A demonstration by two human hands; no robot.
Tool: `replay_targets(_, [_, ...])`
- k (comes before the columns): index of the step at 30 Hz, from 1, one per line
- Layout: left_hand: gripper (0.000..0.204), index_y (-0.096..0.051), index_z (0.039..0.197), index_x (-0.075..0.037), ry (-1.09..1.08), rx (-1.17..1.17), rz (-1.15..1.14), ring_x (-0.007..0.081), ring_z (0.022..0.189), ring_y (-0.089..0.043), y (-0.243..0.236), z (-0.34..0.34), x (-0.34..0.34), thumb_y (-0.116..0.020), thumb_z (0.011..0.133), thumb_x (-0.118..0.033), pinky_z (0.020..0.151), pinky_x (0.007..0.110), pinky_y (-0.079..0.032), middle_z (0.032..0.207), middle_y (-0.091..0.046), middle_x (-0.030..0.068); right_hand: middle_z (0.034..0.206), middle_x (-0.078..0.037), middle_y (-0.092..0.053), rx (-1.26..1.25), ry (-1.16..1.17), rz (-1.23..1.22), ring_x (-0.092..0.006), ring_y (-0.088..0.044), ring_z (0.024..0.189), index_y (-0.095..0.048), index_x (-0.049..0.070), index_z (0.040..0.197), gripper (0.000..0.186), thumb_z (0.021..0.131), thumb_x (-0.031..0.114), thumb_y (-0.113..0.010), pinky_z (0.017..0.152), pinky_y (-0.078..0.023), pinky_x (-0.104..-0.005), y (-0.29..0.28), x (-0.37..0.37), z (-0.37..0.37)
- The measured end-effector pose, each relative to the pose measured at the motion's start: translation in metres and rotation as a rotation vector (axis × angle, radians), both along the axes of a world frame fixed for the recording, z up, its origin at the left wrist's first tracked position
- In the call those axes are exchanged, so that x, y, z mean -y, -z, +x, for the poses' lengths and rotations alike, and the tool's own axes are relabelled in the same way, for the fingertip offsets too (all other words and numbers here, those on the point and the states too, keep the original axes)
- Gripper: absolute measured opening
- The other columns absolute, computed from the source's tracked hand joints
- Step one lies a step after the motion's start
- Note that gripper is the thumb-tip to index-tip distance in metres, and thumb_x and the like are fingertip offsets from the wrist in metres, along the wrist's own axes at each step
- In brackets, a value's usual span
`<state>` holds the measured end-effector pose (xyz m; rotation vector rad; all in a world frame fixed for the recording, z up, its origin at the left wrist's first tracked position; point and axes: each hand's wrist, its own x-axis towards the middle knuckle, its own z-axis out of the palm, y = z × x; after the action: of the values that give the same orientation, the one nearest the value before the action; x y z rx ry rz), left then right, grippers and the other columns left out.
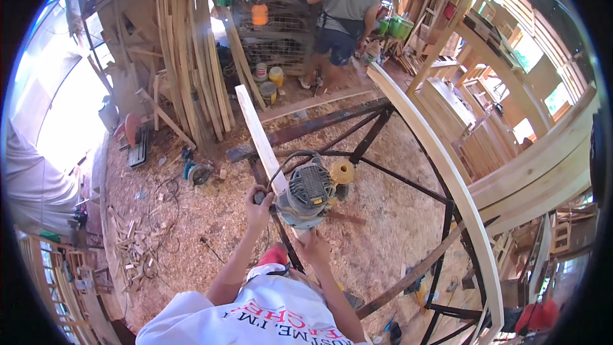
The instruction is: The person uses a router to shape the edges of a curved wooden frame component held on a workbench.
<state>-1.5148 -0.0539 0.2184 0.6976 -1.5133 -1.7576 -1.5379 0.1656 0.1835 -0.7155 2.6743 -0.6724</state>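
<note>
In front of me a dark grey power router [306, 191] rests on a pale wooden strip [257, 131], which runs away from me over a dark metal frame [281, 139]. My left hand [257, 209] is closed round a black knob on the router's left side. A yellow round part [342, 171] sticks out on its right. My right hand [314, 249] is closed on the strip's near end, just below the router's base. A power cord loops over the router. The strip's part under the router is hidden.
A long curved board [440, 153] lies along the frame's right side. A circular saw [196, 172] and wood offcuts [135, 243] lie on the shaving-covered floor at left. Tall planks [185, 57] lean at the back. A person [345, 13] stands beyond, near a wire rack [274, 51].
</note>
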Motion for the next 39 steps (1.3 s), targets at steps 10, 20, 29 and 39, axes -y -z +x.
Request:
replay_targets(10, [0.016,-0.058,0.093,-0.004,-0.004,0.000,-0.040,0.0067,0.067,-0.051,-0.002,0.001,-0.001,-0.071,0.084,-0.003,0.059,0.025,-0.042,0.082,-0.053,-0.0010,0.112,-0.029,-0.066,0.027,0.032,-0.011,-0.0474,-0.068,0.092,-0.038,0.002,0.146,0.085,0.083,0.048,-0.073,0.079,-0.056,-0.0551,0.005,0.001,-0.002])
replay_targets(20, [0.018,-0.057,0.095,-0.004,0.013,-0.042,-0.040,0.0072,0.069,-0.057,-0.009,0.000,-0.001,-0.073,0.088,-0.007,0.061,0.023,-0.044,0.076,-0.059,0.0002,0.112,-0.026,-0.066,0.026,0.092,0.028,-0.0425,-0.069,0.091,-0.045,0.001,0.136,0.072,0.083,0.042,-0.070,0.075,-0.059,-0.0517,0.006,0.006,0.001])
replay_targets(29, [0.014,-0.056,0.090,-0.005,0.011,0.019,-0.134,0.0065,0.061,-0.050,-0.016,0.000,-0.002,-0.070,0.089,-0.005,0.057,0.024,-0.042,0.071,-0.052,-0.0016,0.109,-0.024,-0.067,-0.009,0.089,0.066,-0.0400,-0.070,0.091,-0.049,-0.001,0.131,0.067,0.083,0.042,-0.067,0.074,-0.060,-0.0502,-0.013,0.006,0.000])
replay_targets(39, [0.020,-0.058,0.093,-0.004,-0.009,0.006,-0.126,0.0068,0.064,-0.053,-0.015,0.002,-0.002,-0.075,0.088,-0.013,0.058,0.024,-0.042,0.074,-0.056,-0.0014,0.114,-0.025,-0.065,-0.017,0.052,0.004,-0.0423,-0.068,0.096,-0.048,-0.003,0.135,0.075,0.085,0.049,-0.068,0.079,-0.058,-0.0504,-0.006,-0.002,0.001])
